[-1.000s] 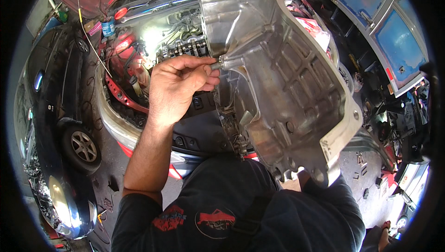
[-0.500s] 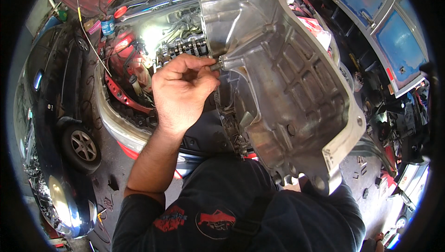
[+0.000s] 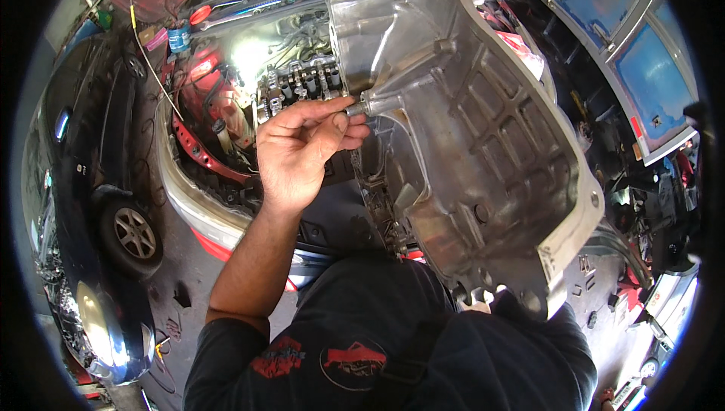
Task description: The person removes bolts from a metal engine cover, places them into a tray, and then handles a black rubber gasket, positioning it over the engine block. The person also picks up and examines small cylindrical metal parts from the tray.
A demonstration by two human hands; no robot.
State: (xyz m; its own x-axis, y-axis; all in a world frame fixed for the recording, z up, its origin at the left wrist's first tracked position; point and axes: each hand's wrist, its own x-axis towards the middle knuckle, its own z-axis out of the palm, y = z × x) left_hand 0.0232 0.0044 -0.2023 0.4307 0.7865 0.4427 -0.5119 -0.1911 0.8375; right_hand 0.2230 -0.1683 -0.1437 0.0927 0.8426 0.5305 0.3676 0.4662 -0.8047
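Note:
A large cast-metal engine oil pan (image 3: 483, 146), with a ribbed inner face and a pale flange, is held up in front of me, tilted. My left hand (image 3: 298, 146) is at its left side, thumb and fingers pinching a short, dark bolt (image 3: 355, 109). The bolt's end meets a tubular boss on the pan; I cannot tell how far in it sits. My right hand does not show; the pan covers that side.
Behind the pan is a red car's open engine bay with an exposed cylinder head (image 3: 302, 82). A blue can (image 3: 178, 38) stands at its far edge. A dark car (image 3: 91, 184) is parked on the left. Blue metal doors (image 3: 649, 71) stand at the right; small parts (image 3: 585, 275) lie on the floor.
The pan has shifted slightly right and down in view. My left hand has moved a little right with it, and its fingers now reach further around the bolt.

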